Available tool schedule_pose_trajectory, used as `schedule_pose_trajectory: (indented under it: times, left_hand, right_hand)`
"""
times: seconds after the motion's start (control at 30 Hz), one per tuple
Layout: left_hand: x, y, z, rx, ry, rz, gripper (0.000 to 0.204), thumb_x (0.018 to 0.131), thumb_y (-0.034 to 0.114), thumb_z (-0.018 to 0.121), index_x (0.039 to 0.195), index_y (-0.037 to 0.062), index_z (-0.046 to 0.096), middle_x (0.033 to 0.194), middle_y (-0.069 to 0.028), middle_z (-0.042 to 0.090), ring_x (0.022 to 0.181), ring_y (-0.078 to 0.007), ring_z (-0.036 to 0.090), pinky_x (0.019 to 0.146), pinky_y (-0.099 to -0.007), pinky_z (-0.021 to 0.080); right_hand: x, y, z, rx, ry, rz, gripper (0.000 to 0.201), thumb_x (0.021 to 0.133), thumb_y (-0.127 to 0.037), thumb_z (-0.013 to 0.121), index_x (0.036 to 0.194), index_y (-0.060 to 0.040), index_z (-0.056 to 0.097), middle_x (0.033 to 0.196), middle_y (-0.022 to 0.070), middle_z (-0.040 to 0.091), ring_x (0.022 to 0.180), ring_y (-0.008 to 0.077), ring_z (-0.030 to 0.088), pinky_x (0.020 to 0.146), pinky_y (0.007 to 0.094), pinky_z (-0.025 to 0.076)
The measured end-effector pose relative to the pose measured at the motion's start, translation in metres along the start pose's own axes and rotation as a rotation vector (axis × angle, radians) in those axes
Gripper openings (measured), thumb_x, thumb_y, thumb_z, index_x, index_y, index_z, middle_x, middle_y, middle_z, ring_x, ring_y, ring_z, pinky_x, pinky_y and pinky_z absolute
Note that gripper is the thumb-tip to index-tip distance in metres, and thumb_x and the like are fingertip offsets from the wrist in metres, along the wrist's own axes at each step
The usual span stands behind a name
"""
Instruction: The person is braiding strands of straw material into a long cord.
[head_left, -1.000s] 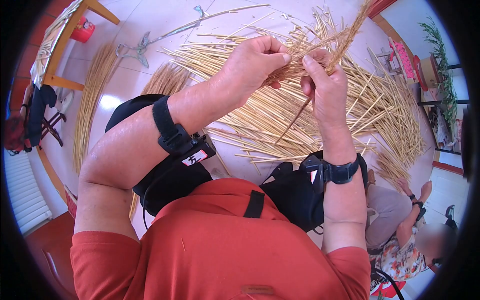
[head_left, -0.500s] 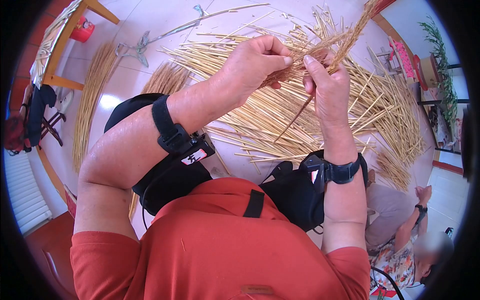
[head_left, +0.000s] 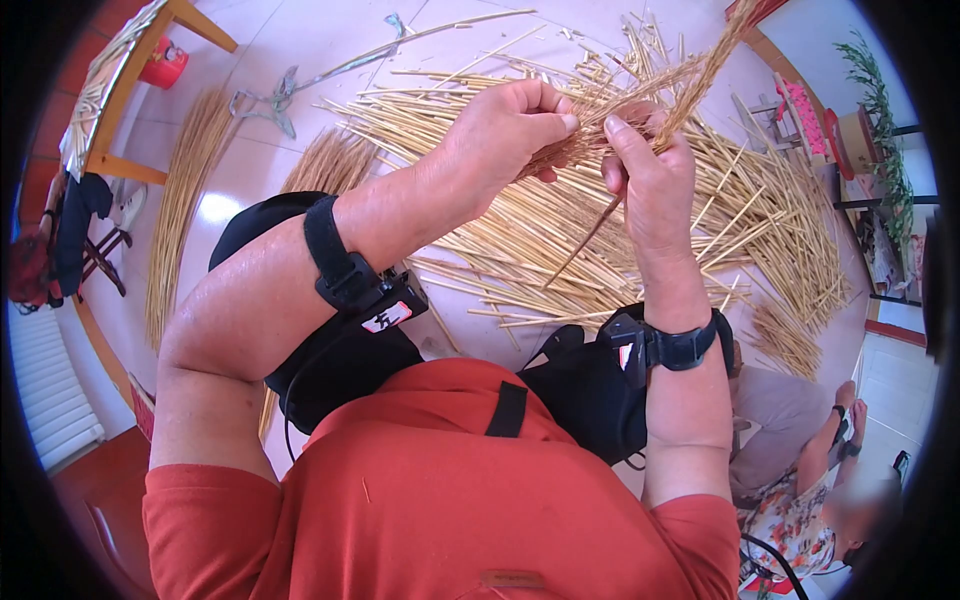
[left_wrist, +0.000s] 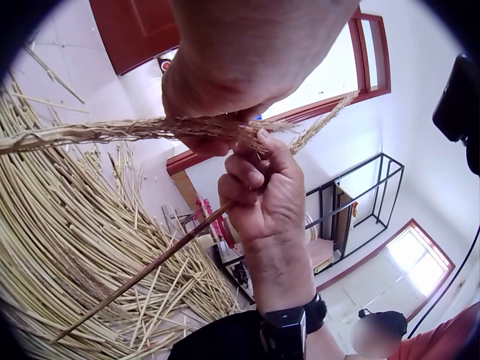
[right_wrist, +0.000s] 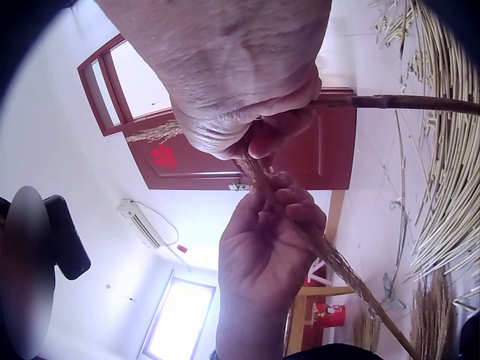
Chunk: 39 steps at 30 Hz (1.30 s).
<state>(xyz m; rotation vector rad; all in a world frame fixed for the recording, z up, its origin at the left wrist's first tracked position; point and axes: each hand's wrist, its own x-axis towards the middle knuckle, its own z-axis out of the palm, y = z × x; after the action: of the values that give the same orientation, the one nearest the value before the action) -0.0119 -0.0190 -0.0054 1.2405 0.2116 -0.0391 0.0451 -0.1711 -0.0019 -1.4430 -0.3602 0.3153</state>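
Both hands meet around a bundle of brown grassy seed heads (head_left: 690, 95). The left hand (head_left: 515, 130) pinches the bundle between thumb and curled fingers. Close beside it, the right hand (head_left: 650, 180) grips the same bundle, its thumb lying on top. In the left wrist view, a dark thin stalk (left_wrist: 142, 274) runs down from the right hand (left_wrist: 266, 187). The right wrist view has the left hand (right_wrist: 270, 240) below, fingers curled round the bundle (right_wrist: 345, 274), and the right hand (right_wrist: 240, 112) above. Fingertips partly hide where the strands cross.
Loose straw stalks (head_left: 560, 230) cover the floor in front. Two brushy bundles (head_left: 185, 210) lie at the left, near a wooden table (head_left: 125, 95) and a red bucket (head_left: 165, 62). Another person (head_left: 790, 500) sits at the lower right; a rack with plants (head_left: 880, 170) stands behind.
The wearer's hands keep their grip on the bundle and shift only slightly. At the lower right, the other person's hands and arms have moved.
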Motion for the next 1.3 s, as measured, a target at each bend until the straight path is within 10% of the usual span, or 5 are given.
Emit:
schedule_pose_trajectory:
  times: [1.3]
  left_hand:
    - [0.01,0.0,0.007,-0.174,-0.059,0.004,0.009,0.085,0.008,0.061,0.082,0.0025,0.055,0.069,-0.0034,0.057,0.06,-0.011,0.057,0.056,-0.0247,0.05]
  right_hand:
    - [0.006,-0.005,0.0,0.045,0.062,-0.105,0.012,0.086,-0.012,0.062,0.081,-0.002,0.058,0.06,-0.0013,0.05,0.046,0.0052,0.044,0.041,0.0182,0.032]
